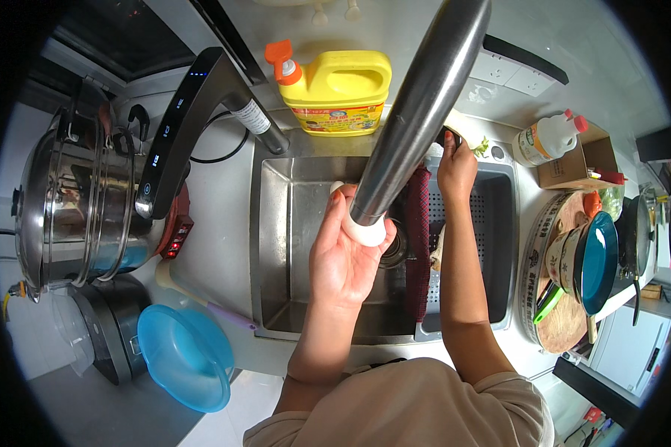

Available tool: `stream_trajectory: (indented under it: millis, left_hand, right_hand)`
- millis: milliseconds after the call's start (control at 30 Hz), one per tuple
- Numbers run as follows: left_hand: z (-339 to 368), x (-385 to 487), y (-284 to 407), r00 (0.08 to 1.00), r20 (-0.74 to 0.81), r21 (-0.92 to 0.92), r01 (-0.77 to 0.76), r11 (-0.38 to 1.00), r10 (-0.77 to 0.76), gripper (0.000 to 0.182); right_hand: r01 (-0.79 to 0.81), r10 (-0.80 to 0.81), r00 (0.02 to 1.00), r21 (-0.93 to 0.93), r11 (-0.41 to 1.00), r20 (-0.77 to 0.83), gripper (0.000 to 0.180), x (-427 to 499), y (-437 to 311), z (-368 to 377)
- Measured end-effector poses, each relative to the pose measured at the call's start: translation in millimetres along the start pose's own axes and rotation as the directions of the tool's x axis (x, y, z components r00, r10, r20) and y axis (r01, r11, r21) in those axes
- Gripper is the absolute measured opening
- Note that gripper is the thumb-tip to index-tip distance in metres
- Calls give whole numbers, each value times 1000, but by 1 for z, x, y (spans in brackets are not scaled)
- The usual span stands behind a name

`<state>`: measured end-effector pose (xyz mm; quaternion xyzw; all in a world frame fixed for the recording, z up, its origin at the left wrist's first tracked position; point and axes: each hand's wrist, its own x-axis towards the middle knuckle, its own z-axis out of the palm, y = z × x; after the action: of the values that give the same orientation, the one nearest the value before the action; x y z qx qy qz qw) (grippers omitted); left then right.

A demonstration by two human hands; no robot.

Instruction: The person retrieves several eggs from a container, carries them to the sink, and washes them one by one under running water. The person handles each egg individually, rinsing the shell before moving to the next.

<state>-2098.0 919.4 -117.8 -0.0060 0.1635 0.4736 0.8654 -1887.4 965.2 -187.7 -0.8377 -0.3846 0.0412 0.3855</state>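
Observation:
My left hand (344, 257) is palm up over the steel sink basin (299, 223), just beneath the brushed metal faucet (419, 112). It cradles a smooth white rounded object (369, 233); the faucet end covers part of it, and I cannot tell exactly what it is. My right hand (457, 170) reaches behind the faucet, over the far side of the grey perforated drain basket (492, 257). Its fingers close around a dark handle (440, 137), mostly hidden. A white vegetable with green leaf stubs (467, 131) lies just beyond. Between my arms hangs a dark red checked cloth (418, 246).
A yellow detergent jug (335, 92) stands behind the sink. On the left are a black tap (182, 128), a steel steamer (84, 207) and a blue plastic basin (184, 357). A round wooden chopping board (562, 329) with stacked bowls (595, 262) sits at right.

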Motion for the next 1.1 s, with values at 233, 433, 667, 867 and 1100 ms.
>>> stream_trajectory:
  millis: [233, 433, 667, 867, 1100]
  left_hand:
    - [1, 2, 1, 1000, 11, -4, 0, 1000, 0, 18]
    - [1, 4, 1, 1000, 11, -9, -2, 1000, 3, 18]
    - [1, 5, 1, 1000, 4, -8, -8, 1000, 8, 18]
    - [2, 7, 0, 1000, 4, -14, -6, 1000, 6, 18]
    - [2, 8, 0, 1000, -16, -27, -5, 1000, 5, 18]
  right_hand:
    - [71, -69, 993, 14, 997, -97, 33, 1, 5, 5]
    - [58, -57, 995, 16, 998, -83, 33, 2, 7, 6]
    - [18, -17, 1000, 34, 999, -16, 38, 2, 5, 2]
    - [43, -41, 998, 50, 998, -51, 35, 3, 9, 4]
    - [54, -50, 996, 64, 996, -72, 34, 3, 9, 5]
